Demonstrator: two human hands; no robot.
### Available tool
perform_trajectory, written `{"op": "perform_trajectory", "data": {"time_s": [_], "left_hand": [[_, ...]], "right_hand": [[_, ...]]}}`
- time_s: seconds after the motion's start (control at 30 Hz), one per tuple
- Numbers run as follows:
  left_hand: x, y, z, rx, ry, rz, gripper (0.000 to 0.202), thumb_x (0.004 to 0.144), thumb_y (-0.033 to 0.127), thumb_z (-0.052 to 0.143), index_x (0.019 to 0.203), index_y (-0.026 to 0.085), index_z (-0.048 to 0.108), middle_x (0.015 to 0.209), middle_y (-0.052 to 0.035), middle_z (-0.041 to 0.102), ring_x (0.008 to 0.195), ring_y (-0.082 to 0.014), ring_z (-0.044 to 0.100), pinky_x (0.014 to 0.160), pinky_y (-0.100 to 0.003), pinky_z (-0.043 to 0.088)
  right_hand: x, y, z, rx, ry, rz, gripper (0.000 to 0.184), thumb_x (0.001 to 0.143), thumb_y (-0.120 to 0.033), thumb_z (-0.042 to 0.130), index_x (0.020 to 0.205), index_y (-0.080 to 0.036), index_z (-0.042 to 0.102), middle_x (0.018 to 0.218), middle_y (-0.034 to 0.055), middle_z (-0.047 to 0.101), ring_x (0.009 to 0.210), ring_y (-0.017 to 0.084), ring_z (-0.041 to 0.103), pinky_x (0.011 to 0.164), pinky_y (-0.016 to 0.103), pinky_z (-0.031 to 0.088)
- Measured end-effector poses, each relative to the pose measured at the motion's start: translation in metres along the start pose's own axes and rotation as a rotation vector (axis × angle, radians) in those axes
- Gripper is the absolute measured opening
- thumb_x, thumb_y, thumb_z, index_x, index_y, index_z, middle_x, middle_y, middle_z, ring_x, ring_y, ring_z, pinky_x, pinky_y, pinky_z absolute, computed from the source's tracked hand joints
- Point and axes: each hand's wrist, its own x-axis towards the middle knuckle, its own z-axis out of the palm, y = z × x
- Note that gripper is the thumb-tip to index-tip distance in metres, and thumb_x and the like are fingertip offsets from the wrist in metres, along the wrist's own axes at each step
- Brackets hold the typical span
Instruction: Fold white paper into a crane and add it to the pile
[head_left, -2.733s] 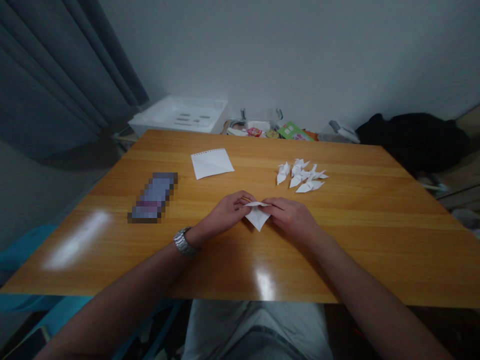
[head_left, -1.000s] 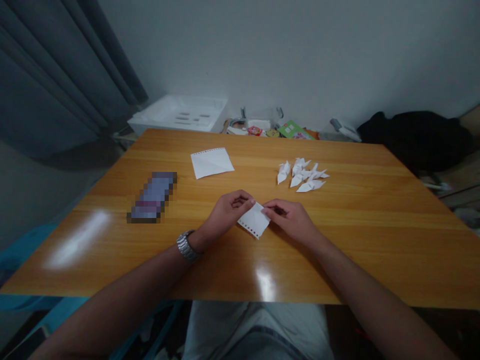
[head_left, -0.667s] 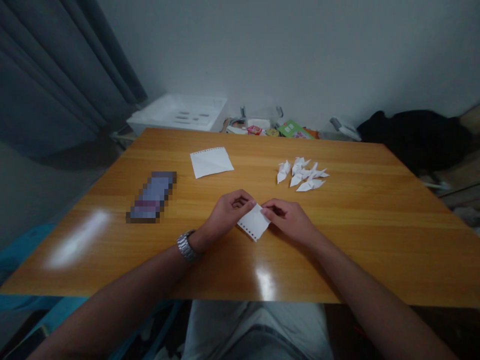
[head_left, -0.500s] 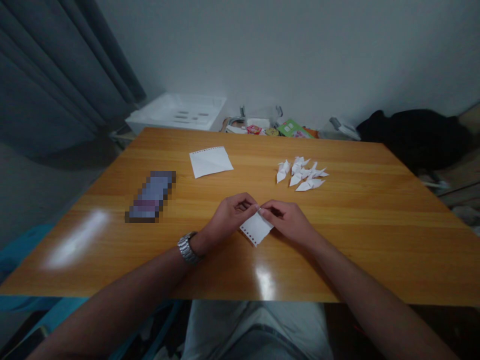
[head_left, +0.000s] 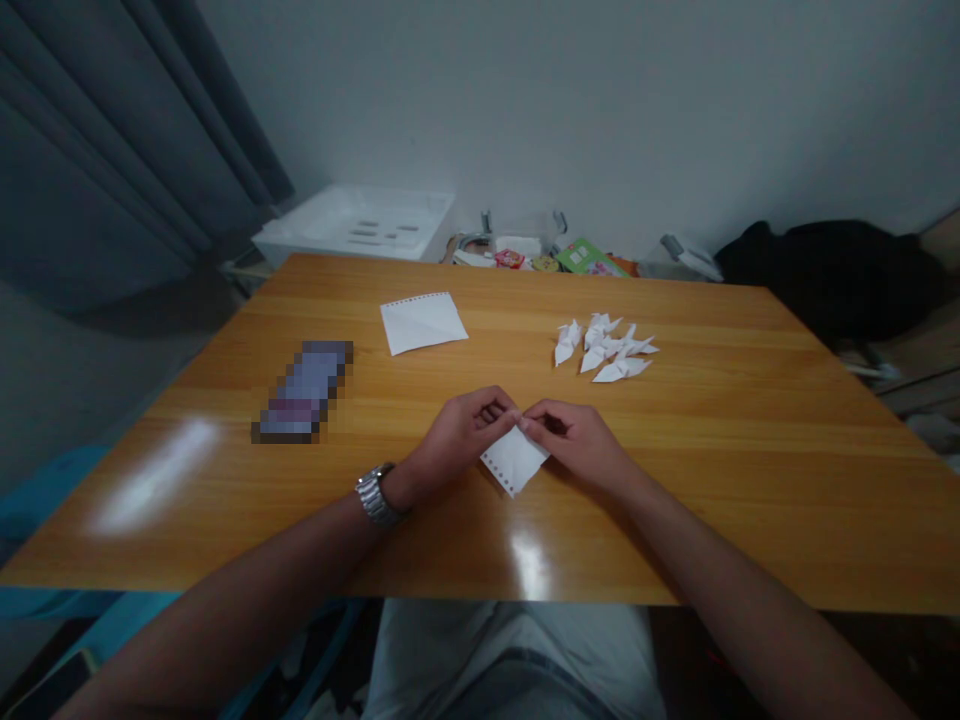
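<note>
Between my two hands is a small folded piece of white paper (head_left: 515,462), with a row of punched holes along its lower left edge and one corner pointing toward me. My left hand (head_left: 474,425), with a metal watch on its wrist, pinches the paper's far corner between thumb and fingers. My right hand (head_left: 574,438) grips the same corner from the other side, its thumb tip close to the left thumb. The far tip of the paper is hidden under the fingers. Several folded white paper figures (head_left: 604,350) lie beyond my right hand.
A flat sheet of white paper (head_left: 424,325) with a perforated edge lies toward the back of the wooden table (head_left: 750,430). A blurred phone-like slab (head_left: 304,392) rests at left. Behind the table stand a white tray (head_left: 360,225) and assorted packets (head_left: 592,257).
Both hands keep their pinch at the far corner. The folded paper's near part has shifted very slightly to the right and toward me; otherwise little differs.
</note>
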Motion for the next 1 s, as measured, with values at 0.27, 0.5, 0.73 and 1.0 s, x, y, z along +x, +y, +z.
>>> {"op": "perform_trajectory", "data": {"time_s": [0.27, 0.5, 0.73, 1.0], "left_hand": [[-0.001, 0.005, -0.001, 0.017, -0.011, 0.031, 0.023, 0.095, 0.039, 0.062, 0.091, 0.017, 0.067, 0.081, -0.0034, 0.071, 0.073, -0.0145, 0.066, 0.062, -0.022, 0.049], [0.0, 0.007, -0.004, 0.058, 0.043, 0.031, 0.024, 0.095, 0.041, 0.061, 0.091, 0.017, 0.067, 0.082, -0.0029, 0.071, 0.073, -0.0152, 0.066, 0.063, -0.023, 0.05], [0.001, 0.011, -0.006, 0.041, 0.073, 0.038, 0.024, 0.095, 0.04, 0.062, 0.089, 0.017, 0.066, 0.081, -0.0026, 0.071, 0.071, -0.0144, 0.065, 0.061, -0.022, 0.049], [0.001, 0.005, -0.009, 0.024, 0.094, 0.028, 0.025, 0.095, 0.042, 0.062, 0.091, 0.017, 0.065, 0.082, -0.0032, 0.071, 0.073, -0.0147, 0.066, 0.063, -0.023, 0.051]], "right_hand": [[0.0, 0.001, -0.002, -0.026, 0.006, -0.018, 0.029, 0.097, -0.043, 0.06, 0.089, -0.019, 0.073, 0.078, 0.0021, 0.072, 0.07, 0.016, 0.062, 0.064, 0.026, 0.045], [0.002, 0.002, -0.003, -0.055, 0.006, 0.02, 0.031, 0.095, -0.044, 0.062, 0.082, -0.018, 0.074, 0.073, 0.0017, 0.072, 0.064, 0.015, 0.062, 0.059, 0.026, 0.044], [0.003, 0.001, -0.004, -0.053, -0.006, 0.021, 0.03, 0.095, -0.043, 0.061, 0.084, -0.019, 0.075, 0.074, 0.0025, 0.074, 0.065, 0.016, 0.063, 0.059, 0.026, 0.045], [0.002, -0.003, -0.004, -0.01, -0.012, 0.042, 0.03, 0.095, -0.041, 0.061, 0.085, -0.018, 0.076, 0.073, 0.0029, 0.074, 0.065, 0.016, 0.065, 0.061, 0.027, 0.047]]}}
